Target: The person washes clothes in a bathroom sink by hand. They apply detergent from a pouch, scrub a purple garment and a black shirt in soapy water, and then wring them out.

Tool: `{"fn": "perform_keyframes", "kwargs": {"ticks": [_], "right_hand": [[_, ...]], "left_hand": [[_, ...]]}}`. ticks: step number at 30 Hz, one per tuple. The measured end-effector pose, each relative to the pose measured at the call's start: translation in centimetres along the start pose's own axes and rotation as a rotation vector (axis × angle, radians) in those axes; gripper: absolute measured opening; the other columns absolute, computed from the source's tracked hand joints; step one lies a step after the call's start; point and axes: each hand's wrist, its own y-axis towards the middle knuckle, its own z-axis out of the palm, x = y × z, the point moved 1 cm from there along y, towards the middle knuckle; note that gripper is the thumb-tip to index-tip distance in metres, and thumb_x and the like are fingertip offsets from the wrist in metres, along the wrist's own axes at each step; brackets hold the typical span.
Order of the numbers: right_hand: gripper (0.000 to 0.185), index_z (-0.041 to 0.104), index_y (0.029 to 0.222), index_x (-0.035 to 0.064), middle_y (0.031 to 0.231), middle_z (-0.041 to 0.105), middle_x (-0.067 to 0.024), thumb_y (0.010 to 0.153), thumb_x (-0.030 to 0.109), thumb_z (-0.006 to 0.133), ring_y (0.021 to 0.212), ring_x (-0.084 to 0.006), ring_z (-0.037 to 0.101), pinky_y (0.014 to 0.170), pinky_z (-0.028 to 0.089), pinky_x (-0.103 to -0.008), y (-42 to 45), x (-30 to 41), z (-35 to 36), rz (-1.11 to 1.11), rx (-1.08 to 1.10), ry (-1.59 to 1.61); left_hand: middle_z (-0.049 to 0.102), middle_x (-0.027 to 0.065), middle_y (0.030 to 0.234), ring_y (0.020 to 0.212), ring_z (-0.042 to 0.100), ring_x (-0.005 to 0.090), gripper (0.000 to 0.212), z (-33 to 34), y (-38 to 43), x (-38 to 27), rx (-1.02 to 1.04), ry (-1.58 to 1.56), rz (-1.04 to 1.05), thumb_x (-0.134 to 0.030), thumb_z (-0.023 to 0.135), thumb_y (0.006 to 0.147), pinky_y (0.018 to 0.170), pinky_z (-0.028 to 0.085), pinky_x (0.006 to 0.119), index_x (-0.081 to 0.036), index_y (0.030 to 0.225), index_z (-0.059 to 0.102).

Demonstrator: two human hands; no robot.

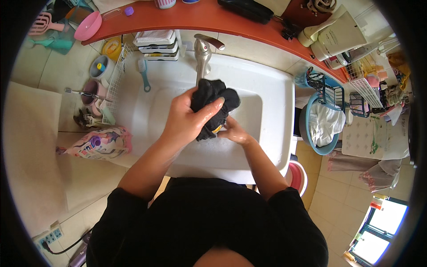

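A bunched black cloth (215,103), dark and wet-looking with a small yellow mark near its lower end, is held above the basin of a white sink (277,133). My left hand (190,116) grips it from the left, thumb across its front. Below and to the right, my right hand (235,131) touches the lower end by the yellow mark; its fingertips are partly hidden behind the cloth. Both hands are wet. Just beyond the cloth stands a metal faucet (202,55), its spout partly covered by the cloth.
A blue brush (144,76) lies on the sink's back left. A detergent pouch (106,143) stands left, by a white wire rack (117,76) near cups. Above the sink runs a red shelf (160,18). At right is a blue basin (323,151) holding white cloth.
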Motion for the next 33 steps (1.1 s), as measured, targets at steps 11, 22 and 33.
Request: {"fn": "perform_keyframes", "kwargs": {"ticks": [11,22,33], "right_hand": [[0.032,0.057,0.092,-0.0043,0.081,0.061,-0.0073,0.07,0.014,0.072,0.073,-0.0139,0.057,0.07,0.046,-0.025,-1.4,6.5,-5.1,0.073,-0.138,-0.134],[0.032,0.06,0.092,0.0015,0.087,0.063,-0.0137,0.077,0.029,0.062,0.083,-0.0256,0.061,0.074,0.048,-0.0319,2.2,2.3,-2.3,0.215,-0.656,-0.711],[0.076,0.052,0.116,0.0078,0.111,0.056,-0.0094,0.074,0.071,0.04,0.102,-0.0254,0.051,0.09,0.039,-0.0433,4.6,-3.2,2.9,0.187,-0.205,1.275]], "left_hand": [[0.062,0.0016,0.09,0.078,0.054,0.0077,0.025,-12.3,0.1,8.7,-0.592,0.117,0.039,-0.017,0.064,0.081,0.072,0.042,0.022,0.001,0.097,0.061],[0.027,0.0259,0.133,0.111,0.04,0.0442,0.09,-14.7,0.1,19.6,0.124,1.361,-0.063,-0.045,0.073,0.059,0.091,0.038,0.046,-0.016,0.133,0.031],[0.058,0.0154,0.096,0.087,0.057,0.0346,0.036,-3.8,-1.4,15.6,0.169,0.686,-0.069,-0.016,0.069,0.059,0.074,0.046,0.038,-0.003,0.091,0.058]]}}
